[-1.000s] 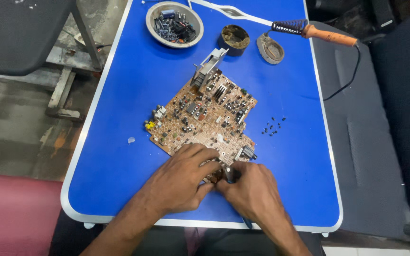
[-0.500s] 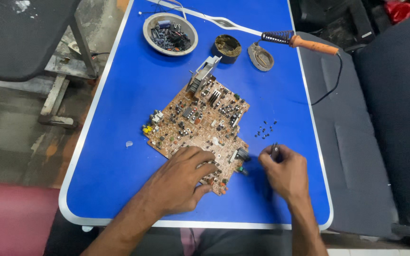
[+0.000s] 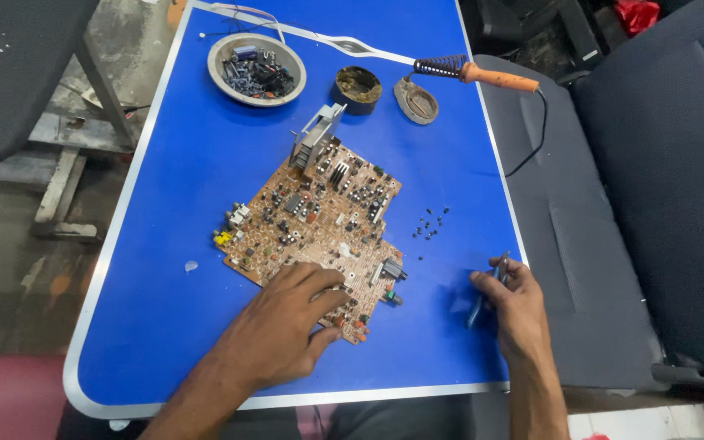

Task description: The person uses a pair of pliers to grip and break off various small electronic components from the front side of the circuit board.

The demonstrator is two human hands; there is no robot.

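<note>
Left hand (image 3: 287, 330) is laid flat on the near end of the circuit board (image 3: 315, 232), fingers spread and nearly straight, nothing gripped, board just pressed down. Right hand (image 3: 511, 305) is curled shut around a small metal hand tool (image 3: 488, 289), pliers or cutters, exact type can't be told; its tip is held at the table's right edge, apart from the board. Board is set diagonally mid-table (image 3: 165, 326), component side up. Small dark loose parts (image 3: 431, 222) are scattered between the board and the right edge. At the far edge are placed a bowl of parts (image 3: 256, 69), a round tin (image 3: 358, 85), its lid (image 3: 415, 100), and an orange-handled soldering iron (image 3: 482, 75).
</note>
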